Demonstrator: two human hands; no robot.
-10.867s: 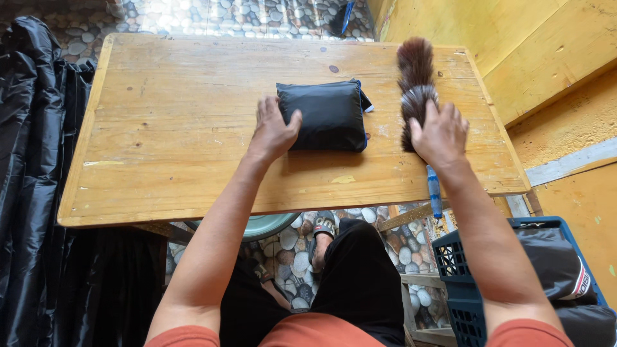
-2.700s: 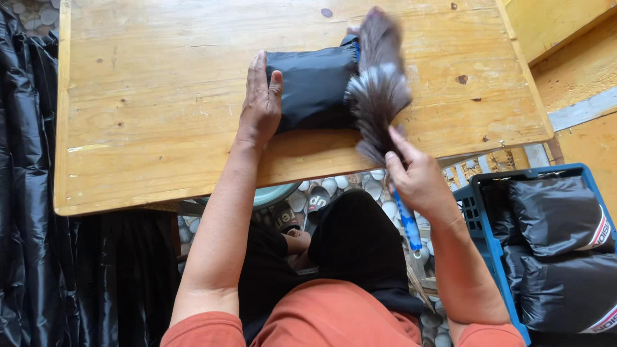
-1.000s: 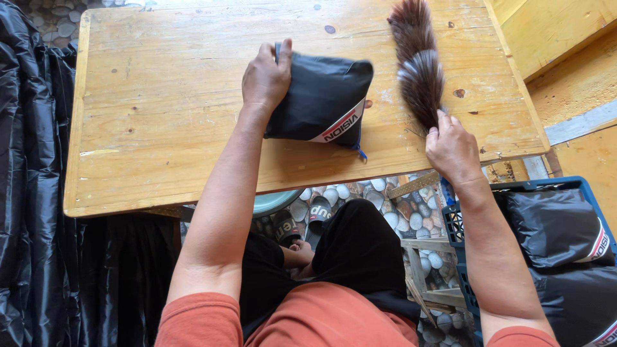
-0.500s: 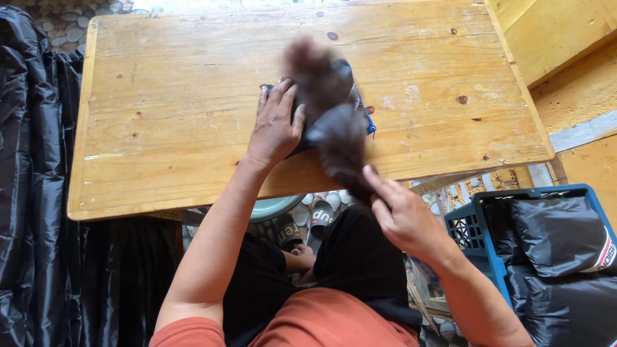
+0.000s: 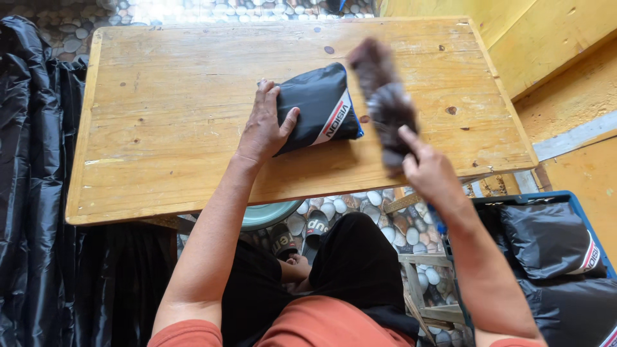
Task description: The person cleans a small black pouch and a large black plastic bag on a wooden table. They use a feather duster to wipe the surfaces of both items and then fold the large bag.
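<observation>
A person's left hand (image 5: 265,132) is pressing flat, fingers spread, on a black pouch (image 5: 318,106) lying on the wooden worktop (image 5: 160,115). The right hand (image 5: 429,172), fingers closed around its handle, is swinging a dark feather duster (image 5: 385,103), blurred, just right of the pouch. Half a second ago the duster was over the pouch; the sweeping is evidently continuing. A blue crate (image 5: 495,200) of similar pouches is waiting below the right hand.
</observation>
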